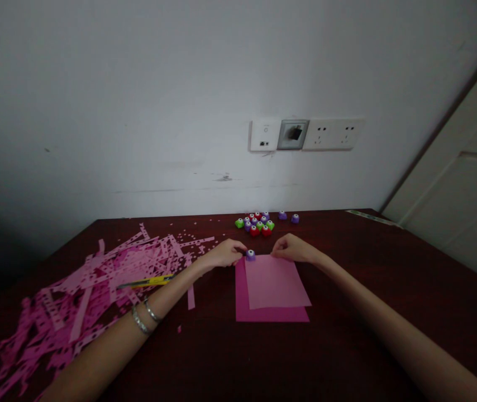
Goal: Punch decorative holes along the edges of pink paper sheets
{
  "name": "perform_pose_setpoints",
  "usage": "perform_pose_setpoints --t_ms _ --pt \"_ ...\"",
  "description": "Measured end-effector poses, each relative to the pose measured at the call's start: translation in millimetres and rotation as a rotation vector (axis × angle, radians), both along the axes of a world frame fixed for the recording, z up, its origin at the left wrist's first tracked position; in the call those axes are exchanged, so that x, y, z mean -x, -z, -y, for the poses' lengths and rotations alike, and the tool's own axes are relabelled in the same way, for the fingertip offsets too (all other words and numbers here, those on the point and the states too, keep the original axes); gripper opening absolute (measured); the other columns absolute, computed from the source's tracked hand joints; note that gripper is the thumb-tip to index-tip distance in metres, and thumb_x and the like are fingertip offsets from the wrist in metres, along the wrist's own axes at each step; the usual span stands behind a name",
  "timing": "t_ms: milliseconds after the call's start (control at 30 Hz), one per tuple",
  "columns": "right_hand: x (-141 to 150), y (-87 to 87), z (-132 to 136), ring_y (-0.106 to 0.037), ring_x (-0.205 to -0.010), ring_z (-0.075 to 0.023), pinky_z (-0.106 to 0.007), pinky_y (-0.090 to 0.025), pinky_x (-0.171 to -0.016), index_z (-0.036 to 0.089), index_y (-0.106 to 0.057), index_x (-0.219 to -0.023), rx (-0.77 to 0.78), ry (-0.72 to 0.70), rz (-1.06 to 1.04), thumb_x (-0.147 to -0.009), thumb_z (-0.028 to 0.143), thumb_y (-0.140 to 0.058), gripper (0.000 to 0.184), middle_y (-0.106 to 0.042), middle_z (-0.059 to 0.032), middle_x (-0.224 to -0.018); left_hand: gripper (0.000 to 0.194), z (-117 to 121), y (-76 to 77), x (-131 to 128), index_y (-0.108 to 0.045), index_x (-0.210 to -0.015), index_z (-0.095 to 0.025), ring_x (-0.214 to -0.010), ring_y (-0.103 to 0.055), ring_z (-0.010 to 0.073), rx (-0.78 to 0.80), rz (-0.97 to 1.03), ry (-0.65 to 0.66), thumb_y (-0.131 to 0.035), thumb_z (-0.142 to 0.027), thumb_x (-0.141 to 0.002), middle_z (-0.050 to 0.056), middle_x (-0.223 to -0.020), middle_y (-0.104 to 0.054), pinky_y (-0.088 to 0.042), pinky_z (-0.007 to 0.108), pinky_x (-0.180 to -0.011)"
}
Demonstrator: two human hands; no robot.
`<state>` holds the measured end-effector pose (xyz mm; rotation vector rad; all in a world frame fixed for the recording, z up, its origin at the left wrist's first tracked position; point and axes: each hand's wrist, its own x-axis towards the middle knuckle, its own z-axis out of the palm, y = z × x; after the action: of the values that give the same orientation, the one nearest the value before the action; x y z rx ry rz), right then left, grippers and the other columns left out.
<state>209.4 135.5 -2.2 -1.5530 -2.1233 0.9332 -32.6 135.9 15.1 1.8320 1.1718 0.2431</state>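
A light pink sheet of paper [277, 282] lies askew over a darker pink sheet [272, 315], which shows along the left and bottom. At the upper left corner of the light sheet stands a small purple craft punch [250, 255] with a white button top. My left hand [227, 253] is closed beside this punch, its fingertips pinching the darker sheet's upper left corner. With thumb and fingers together, my right hand [289, 248] grips the top edge of the light pink sheet, towards its right corner.
Several red, green and purple punches [254, 226] cluster behind the sheets, two purple ones [289, 217] apart to their right. Punched pink paper strips [108, 273] heap up on the left, with a yellow cutter knife [150, 281] on them. Wall sockets [330, 134] are above the table.
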Motion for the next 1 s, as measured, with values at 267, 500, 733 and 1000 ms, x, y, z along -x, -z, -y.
perform_pose_setpoints --t_ms 267,500,733,1000 --pt "0.4 0.2 -0.2 -0.053 -0.056 -0.0128 -0.022 -0.039 -0.051 0.011 -0.071 -0.070 0.005 -0.021 -0.018 -0.067 0.031 -0.056 0.025 -0.065 -0.0040 -0.063 0.038 -2.1 2.3 1.1 -0.057 -0.107 -0.018 -0.041 -0.036 0.0069 -0.002 0.000 0.010 -0.046 -0.019 -0.071 -0.007 -0.049 -0.044 -0.026 0.020 -0.043" --pt "1.9 -1.0 1.2 -0.049 -0.051 -0.0111 -0.021 -0.035 -0.047 0.011 -0.071 -0.067 0.009 0.002 -0.009 -0.066 0.031 -0.056 0.025 -0.062 -0.0023 -0.056 0.039 -1.0 0.8 0.6 -0.057 -0.107 -0.017 -0.040 -0.036 0.0065 -0.005 0.001 0.012 -0.045 -0.018 -0.071 -0.006 -0.049 -0.044 -0.024 0.021 -0.041" --pt "-0.2 3.2 -2.1 -0.053 -0.055 -0.0129 -0.022 -0.038 -0.049 0.012 -0.071 -0.071 0.010 0.021 -0.001 -0.066 0.031 -0.056 0.025 -0.064 -0.0032 -0.061 0.039 0.1 -2.5 -1.2 -0.055 -0.109 -0.015 -0.040 -0.036 0.0063 -0.001 -0.020 -0.010 -0.043 -0.014 -0.073 -0.007 -0.048 -0.044 -0.026 0.020 -0.041" --pt "-0.2 -3.1 0.0 -0.056 -0.059 -0.0152 -0.023 -0.039 -0.051 0.013 -0.068 -0.066 -0.005 0.086 0.072 -0.067 0.034 -0.057 0.024 -0.065 -0.0044 -0.063 0.033 -8.2 7.9 3.5 -0.053 -0.106 -0.013 -0.039 -0.038 0.0066 -0.058 -0.008 -0.068 -0.045 -0.025 -0.077 -0.005 -0.053 -0.047 -0.025 0.020 -0.039"
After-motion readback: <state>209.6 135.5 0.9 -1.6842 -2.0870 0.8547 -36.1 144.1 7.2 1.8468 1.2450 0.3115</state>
